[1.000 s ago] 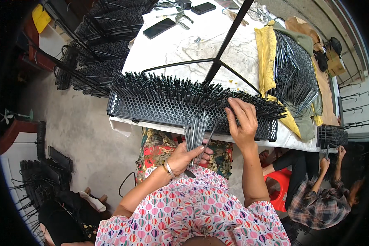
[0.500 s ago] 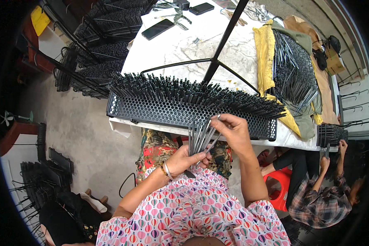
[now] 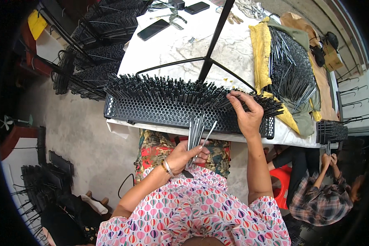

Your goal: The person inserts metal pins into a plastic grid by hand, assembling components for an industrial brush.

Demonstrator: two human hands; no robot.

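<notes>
A loose bundle of thin grey metal rods (image 3: 196,130) fans upward from my left hand (image 3: 184,157), which is closed around its lower part. One rod leans out to the right of the others. In front of me stands a black perforated rack (image 3: 151,112) with round holes, its far part packed with upright dark rods (image 3: 164,88). My right hand (image 3: 250,117) is over the right half of this rack, thumb and forefinger pinched together at the rod tops. Whatever lies between those fingertips is too small to make out.
A black post (image 3: 212,45) with slanting braces rises behind the rack. Beyond lie a phone (image 3: 153,30) and pliers (image 3: 176,20) on the white-covered table (image 3: 172,49). At right sits a yellow-edged sack (image 3: 260,53) of loose rods; a co-worker (image 3: 324,201) works beside it.
My right hand has moved from the bundle's tips up and right to the rods in the rack. The left hand still holds the bundle. The co-worker's hands have come together.
</notes>
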